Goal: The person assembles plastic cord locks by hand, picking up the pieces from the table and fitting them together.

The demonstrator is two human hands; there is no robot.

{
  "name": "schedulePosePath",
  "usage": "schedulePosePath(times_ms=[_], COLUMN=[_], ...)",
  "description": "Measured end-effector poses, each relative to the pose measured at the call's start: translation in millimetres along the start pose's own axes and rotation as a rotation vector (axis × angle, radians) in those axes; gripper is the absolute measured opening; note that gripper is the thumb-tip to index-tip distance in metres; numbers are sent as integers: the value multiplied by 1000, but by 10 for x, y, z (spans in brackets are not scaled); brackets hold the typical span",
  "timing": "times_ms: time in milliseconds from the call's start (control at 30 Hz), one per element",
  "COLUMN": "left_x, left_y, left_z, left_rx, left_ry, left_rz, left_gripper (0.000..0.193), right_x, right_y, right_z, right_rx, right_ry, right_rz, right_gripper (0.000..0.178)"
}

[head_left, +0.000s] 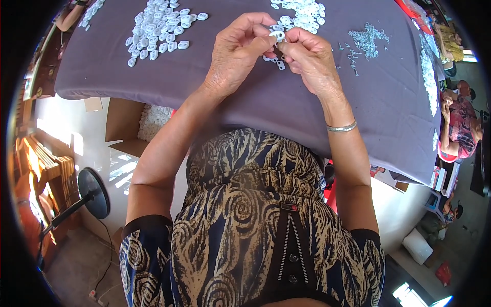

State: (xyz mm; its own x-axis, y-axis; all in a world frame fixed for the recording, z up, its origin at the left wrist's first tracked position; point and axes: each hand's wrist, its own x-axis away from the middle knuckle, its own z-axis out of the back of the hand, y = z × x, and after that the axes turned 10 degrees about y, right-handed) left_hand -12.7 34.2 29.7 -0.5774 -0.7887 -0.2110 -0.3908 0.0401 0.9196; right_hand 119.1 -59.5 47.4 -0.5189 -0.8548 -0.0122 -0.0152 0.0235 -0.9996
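Above the table, my left hand (pixel 236 53) pinches a small white oval plastic piece (pixel 277 36) with a dark hole in it, between thumb and fingers. My right hand (pixel 312 55) meets it from the other side, its thumb and forefinger pressed together at the piece's edge. What these right fingertips grip is too small to make out. Just behind and below the hands lie a pile of similar white pieces (pixel 305 16) and a few loose ones (pixel 281 65). Right of my right hand is a scatter of tiny pale metal pins or screws (pixel 369 41).
A larger heap of white oval pieces (pixel 159 30) lies on the left of the dark tablecloth (pixel 388 112). Below the table's edge stands an open cardboard box (pixel 123 123) of white pieces. A black round-based stand (pixel 94 193) is at the left. Other people (pixel 460 128) sit at the right.
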Motion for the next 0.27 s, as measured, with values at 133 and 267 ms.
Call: schedulePosePath(times_ms=[133,267], left_x=[15,31], left_y=[-87,-98], left_z=[-24,-21], left_rx=[-3,-120], left_ry=[21,-2], left_rz=[-29,-88], left_gripper=[22,24], right_x=[-36,-36], right_y=[76,-17], right_z=[21,97], right_rx=[101,195], right_ry=[12,-30], right_rz=[127,5], right_gripper=[8,5])
